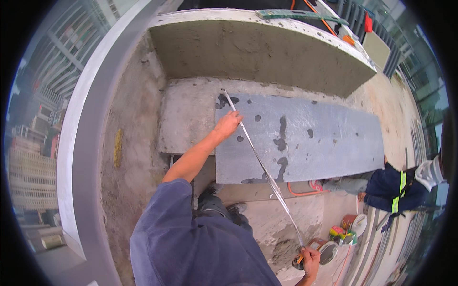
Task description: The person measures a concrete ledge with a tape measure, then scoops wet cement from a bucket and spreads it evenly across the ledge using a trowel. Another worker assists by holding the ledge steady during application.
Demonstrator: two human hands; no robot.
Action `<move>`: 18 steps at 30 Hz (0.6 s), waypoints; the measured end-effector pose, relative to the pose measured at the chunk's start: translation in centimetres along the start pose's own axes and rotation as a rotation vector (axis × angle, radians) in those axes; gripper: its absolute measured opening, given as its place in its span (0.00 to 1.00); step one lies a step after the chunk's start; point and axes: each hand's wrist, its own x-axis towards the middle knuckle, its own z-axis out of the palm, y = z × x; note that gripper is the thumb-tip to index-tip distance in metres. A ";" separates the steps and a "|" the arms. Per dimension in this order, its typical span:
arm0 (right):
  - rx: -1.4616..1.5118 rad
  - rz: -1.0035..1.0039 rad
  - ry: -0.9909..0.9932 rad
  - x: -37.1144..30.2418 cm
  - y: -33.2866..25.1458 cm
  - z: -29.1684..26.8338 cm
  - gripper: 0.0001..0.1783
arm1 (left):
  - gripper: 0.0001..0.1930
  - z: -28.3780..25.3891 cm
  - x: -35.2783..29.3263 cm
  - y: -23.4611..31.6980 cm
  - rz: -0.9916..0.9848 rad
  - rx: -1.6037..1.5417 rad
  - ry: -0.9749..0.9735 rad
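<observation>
A tape measure is stretched diagonally in front of me, its metal blade (261,164) crossing over a long grey slab (334,131) with dark wet patches. My left hand (229,125) is closed on the blade not far from its free end, above the slab's left part. The blade's tip reaches the slab's far left corner, beside the bare concrete ledge (186,112). Down at the lower right, my right hand (310,262) grips the black and orange tape case (298,260). Part of that case is hidden by the fingers.
A rendered low wall (262,52) runs behind the slab, with a green level-like bar (300,16) on top. Another person (393,188) in dark clothing with a reflective stripe is at the slab's right end. Buckets (354,223) and an orange hose (300,194) lie at right.
</observation>
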 end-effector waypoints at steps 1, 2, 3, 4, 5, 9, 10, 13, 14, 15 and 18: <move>-0.009 -0.013 0.017 0.2 0.0 -1.1 0.16 | 0.22 -0.4 0.4 -0.2 0.012 -0.008 0.021; -0.018 -0.027 0.032 0.2 0.3 -2.2 0.16 | 0.19 -1.0 0.7 -0.6 0.023 -0.013 0.042; -0.024 -0.031 0.054 -0.1 1.0 -3.3 0.17 | 0.16 -1.6 1.0 -0.3 0.082 -0.027 0.065; -0.083 -0.046 0.016 -0.1 1.4 -4.8 0.16 | 0.13 -2.9 0.6 -0.1 0.133 -0.037 0.084; -0.136 0.004 -0.031 0.2 1.2 -6.9 0.13 | 0.10 -4.1 0.3 0.0 0.186 -0.047 0.102; -0.294 0.062 0.055 -2.4 -4.9 -15.3 0.21 | 0.12 -7.8 -2.0 -3.4 0.206 0.073 0.063; -0.322 0.039 0.157 -3.2 -5.7 -17.6 0.19 | 0.12 -9.1 -2.5 -4.3 0.199 0.101 0.098; -0.278 -0.127 0.423 -5.4 -7.5 -25.1 0.17 | 0.16 -12.3 -4.3 -5.4 0.142 0.162 0.128; -0.274 -0.171 0.546 -6.0 -8.2 -26.6 0.17 | 0.17 -12.8 -4.4 -5.6 0.118 0.177 0.125; -0.273 -0.211 0.670 -6.3 -8.9 -27.6 0.16 | 0.18 -12.7 -4.2 -5.9 0.131 0.163 0.161; -0.405 -0.423 0.815 -4.5 -10.0 -28.8 0.17 | 0.20 -12.3 -3.6 -7.9 0.126 0.123 0.285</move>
